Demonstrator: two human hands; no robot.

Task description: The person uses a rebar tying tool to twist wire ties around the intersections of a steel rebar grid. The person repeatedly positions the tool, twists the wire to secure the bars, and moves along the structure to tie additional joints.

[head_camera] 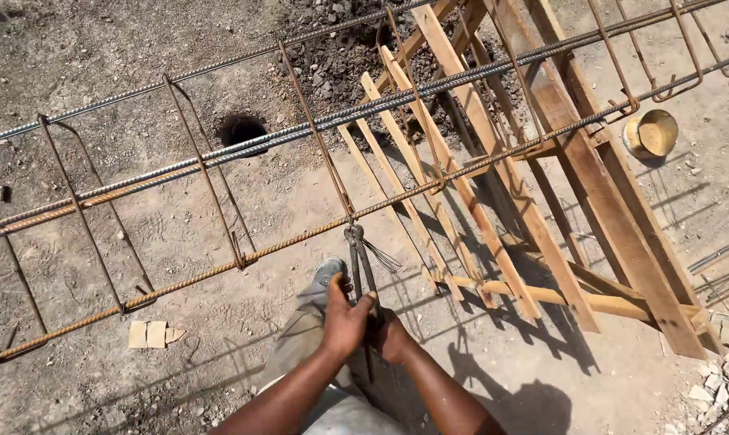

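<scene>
Both hands on the pincers [361, 266] now — left hand [344, 322] wrapped closed round one handle, right hand [393, 337] closed on the other, tucked just behind. The tool's long axis runs straight up and away from the hands, its head biting at the tie wire [381, 256] where a stirrup [320, 145] crosses the rusty lower bar [219, 270]. That bar slants from the ground's lower left up to the right, across the tool. Wooden trestle [542, 201] stands close on the right — open dirt ground [99, 72] to the left and beyond.
</scene>
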